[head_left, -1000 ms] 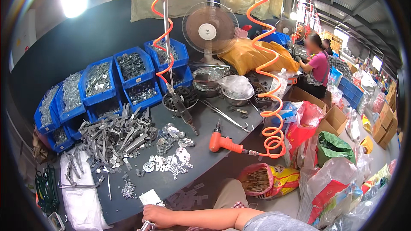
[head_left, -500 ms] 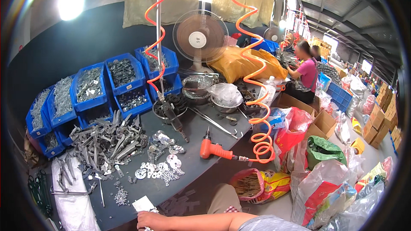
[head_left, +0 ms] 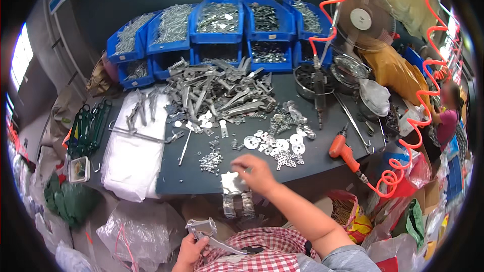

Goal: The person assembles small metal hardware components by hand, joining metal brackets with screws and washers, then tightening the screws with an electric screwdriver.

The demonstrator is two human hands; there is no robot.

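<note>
My left hand point(head_left: 190, 251), low in the view over my checked apron, is closed around a grey metal lever part point(head_left: 217, 235) with a squared, open frame at one end and a long curved arm. My right hand point(head_left: 256, 172) reaches over the table's front edge with fingers bent together; whatever they pinch is too small to tell. Just below those fingers is a metal fixture point(head_left: 234, 183) with a flat plate, jutting from the edge. Small nuts point(head_left: 210, 162) lie to its left. Washers and discs point(head_left: 282, 146) are scattered to its right.
Grey levers point(head_left: 217, 90) are heaped before blue bins point(head_left: 217, 22) of hardware. A red air screwdriver point(head_left: 345, 151) on a coiled orange hose lies right; another tool point(head_left: 319, 90) hangs nearby. White plastic sheeting point(head_left: 136, 156) and green-handled tools point(head_left: 91, 128) lie left. A person point(head_left: 447, 116) sits far right.
The view has swung left and down, bringing my left hand with the lever part into sight. My right hand, earlier at the lower edge, now shows bent fingers above the fixture.
</note>
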